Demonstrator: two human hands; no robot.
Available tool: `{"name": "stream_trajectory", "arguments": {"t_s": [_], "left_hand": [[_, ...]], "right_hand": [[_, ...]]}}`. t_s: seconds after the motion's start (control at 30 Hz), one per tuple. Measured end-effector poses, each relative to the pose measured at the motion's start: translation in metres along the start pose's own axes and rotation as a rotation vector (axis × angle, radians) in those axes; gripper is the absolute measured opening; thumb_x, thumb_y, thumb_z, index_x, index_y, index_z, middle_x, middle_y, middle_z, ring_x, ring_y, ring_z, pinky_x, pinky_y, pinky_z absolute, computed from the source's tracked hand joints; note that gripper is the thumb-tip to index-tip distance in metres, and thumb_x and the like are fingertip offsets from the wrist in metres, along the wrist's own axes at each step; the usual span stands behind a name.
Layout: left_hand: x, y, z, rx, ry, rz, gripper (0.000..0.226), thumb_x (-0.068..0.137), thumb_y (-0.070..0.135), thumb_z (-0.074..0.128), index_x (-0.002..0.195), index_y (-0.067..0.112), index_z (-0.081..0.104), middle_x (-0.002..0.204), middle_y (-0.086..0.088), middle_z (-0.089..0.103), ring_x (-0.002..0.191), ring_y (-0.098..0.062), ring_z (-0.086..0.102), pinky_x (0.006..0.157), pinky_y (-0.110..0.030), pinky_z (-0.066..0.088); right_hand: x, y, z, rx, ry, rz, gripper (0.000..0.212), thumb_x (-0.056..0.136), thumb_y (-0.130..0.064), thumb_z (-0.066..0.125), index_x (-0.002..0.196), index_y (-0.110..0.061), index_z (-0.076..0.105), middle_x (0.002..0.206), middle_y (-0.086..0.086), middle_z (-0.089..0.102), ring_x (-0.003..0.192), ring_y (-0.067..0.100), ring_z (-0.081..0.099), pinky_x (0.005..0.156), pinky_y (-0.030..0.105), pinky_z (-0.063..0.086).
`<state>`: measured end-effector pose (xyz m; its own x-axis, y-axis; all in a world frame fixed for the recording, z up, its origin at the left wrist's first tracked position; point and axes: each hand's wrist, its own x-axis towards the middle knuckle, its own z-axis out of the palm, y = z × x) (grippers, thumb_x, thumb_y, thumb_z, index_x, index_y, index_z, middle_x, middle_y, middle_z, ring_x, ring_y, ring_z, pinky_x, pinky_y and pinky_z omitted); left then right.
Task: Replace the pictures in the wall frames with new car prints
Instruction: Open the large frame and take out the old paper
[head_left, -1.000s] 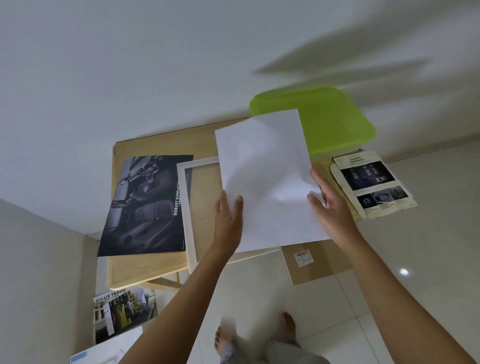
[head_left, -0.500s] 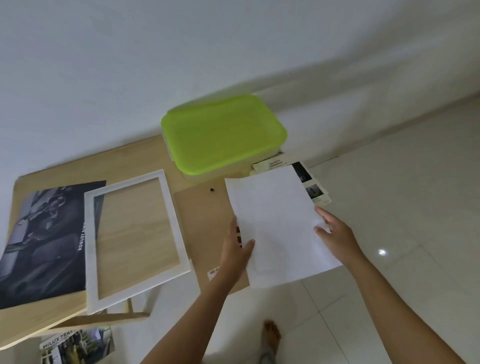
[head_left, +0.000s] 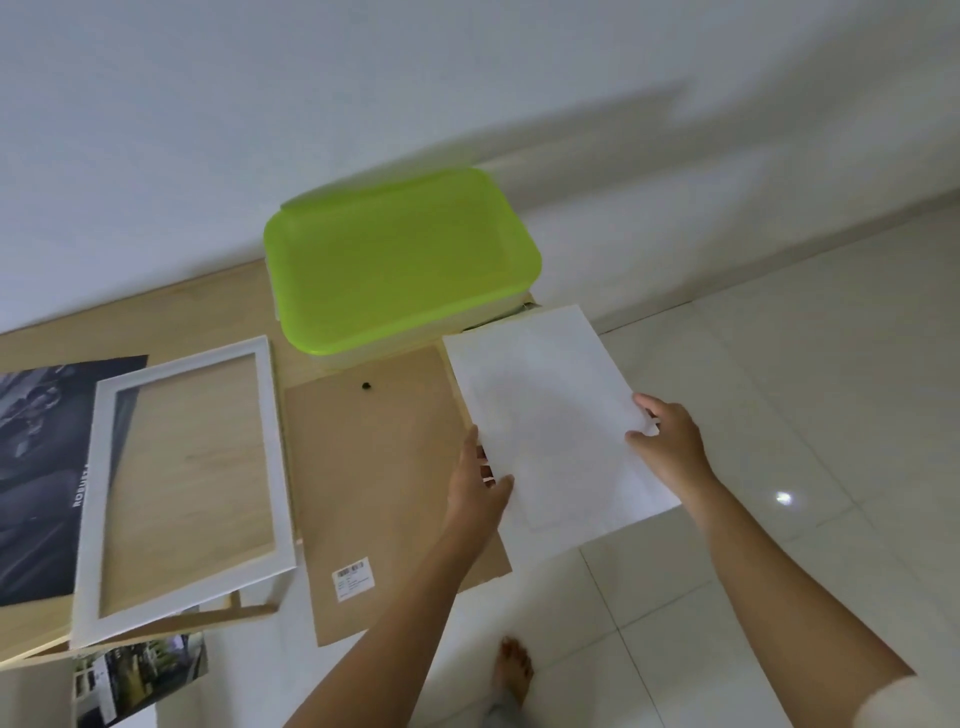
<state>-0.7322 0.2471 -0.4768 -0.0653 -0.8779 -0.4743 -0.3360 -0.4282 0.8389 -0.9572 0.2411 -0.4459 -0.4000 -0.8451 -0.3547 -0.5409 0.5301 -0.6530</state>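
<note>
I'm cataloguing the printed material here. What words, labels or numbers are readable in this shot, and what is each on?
"ROBUS": white letters running vertically on the dark print; the rest is cut off by the white frame.
Sticker on the brown backing board: barcode and fine print, too small to read.
Brochure below the table edge: lettering too blurred to read.
White sheet: no text shows.

The sheet (head_left: 550, 426) I grip is plain white, the frame (head_left: 274, 441) at nine o'clock white, the lid (head_left: 400, 265) at twelve lime, the board (head_left: 374, 478) brown.
</note>
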Motion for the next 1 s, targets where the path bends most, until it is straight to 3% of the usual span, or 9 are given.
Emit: {"name": "stream_trajectory", "arguments": {"t_s": [0.17, 0.53, 0.67, 0.8, 0.87, 1.0], "left_hand": [[0.009, 0.003, 0.001, 0.035, 0.033, -0.021, 0.074, 0.082, 0.007, 0.063, 0.145, 0.019, 0.024, 0.121, -0.003, 0.049, 0.094, -0.014, 0.057, 0.081, -0.028, 0.052], [0.006, 0.011, -0.015, 0.248, 0.008, 0.076, 0.05, 0.085, 0.011, 0.057, 0.131, 0.014, 0.04, 0.114, 0.005, 0.031, 0.101, -0.013, 0.048, 0.081, -0.025, 0.044], [0.002, 0.017, -0.043, 0.373, -0.012, 0.18, 0.047, 0.091, 0.015, 0.051, 0.134, 0.004, 0.036, 0.136, -0.006, 0.029, 0.117, -0.019, 0.039, 0.088, -0.019, 0.031], [0.001, 0.014, -0.11, 0.497, 0.003, 0.328, 0.054, 0.095, 0.022, 0.047, 0.141, 0.001, 0.028, 0.144, -0.011, 0.028, 0.132, -0.026, 0.031, 0.109, -0.029, 0.025], [0.004, 0.01, -0.158, 0.589, 0.058, 0.4, 0.053, 0.096, 0.027, 0.044, 0.14, 0.003, 0.029, 0.144, -0.01, 0.03, 0.133, -0.025, 0.029, 0.11, -0.034, 0.026], [0.005, -0.003, -0.268, 0.713, 0.197, 0.487, 0.052, 0.096, 0.03, 0.044, 0.138, 0.001, 0.034, 0.142, -0.013, 0.038, 0.133, -0.025, 0.032, 0.109, -0.031, 0.025]], "right_hand": [[0.017, -0.003, 0.007, 0.011, 0.019, 0.027, 0.057, 0.083, 0.0, 0.054, 0.137, -0.013, 0.044, 0.128, 0.016, 0.04, 0.11, 0.027, 0.047, 0.08, 0.023, 0.033], [0.005, -0.016, 0.017, -0.041, 0.061, 0.059, 0.049, 0.084, -0.004, 0.054, 0.132, -0.008, 0.048, 0.137, 0.015, 0.04, 0.12, 0.029, 0.047, 0.091, 0.028, 0.037], [-0.01, -0.043, 0.027, -0.091, 0.09, -0.002, 0.046, 0.086, -0.005, 0.051, 0.132, -0.006, 0.048, 0.138, 0.015, 0.044, 0.125, 0.03, 0.043, 0.099, 0.034, 0.037], [-0.033, -0.091, 0.057, -0.224, 0.078, -0.086, 0.048, 0.09, -0.011, 0.048, 0.137, -0.008, 0.041, 0.145, 0.01, 0.039, 0.132, 0.027, 0.038, 0.104, 0.037, 0.035], [-0.048, -0.124, 0.081, -0.294, 0.091, -0.134, 0.047, 0.09, -0.013, 0.048, 0.136, -0.007, 0.042, 0.145, 0.01, 0.039, 0.132, 0.028, 0.037, 0.104, 0.04, 0.035], [-0.078, -0.197, 0.142, -0.372, 0.124, -0.268, 0.04, 0.088, -0.011, 0.049, 0.126, 0.0, 0.048, 0.133, 0.017, 0.049, 0.124, 0.033, 0.044, 0.099, 0.039, 0.037]]}}
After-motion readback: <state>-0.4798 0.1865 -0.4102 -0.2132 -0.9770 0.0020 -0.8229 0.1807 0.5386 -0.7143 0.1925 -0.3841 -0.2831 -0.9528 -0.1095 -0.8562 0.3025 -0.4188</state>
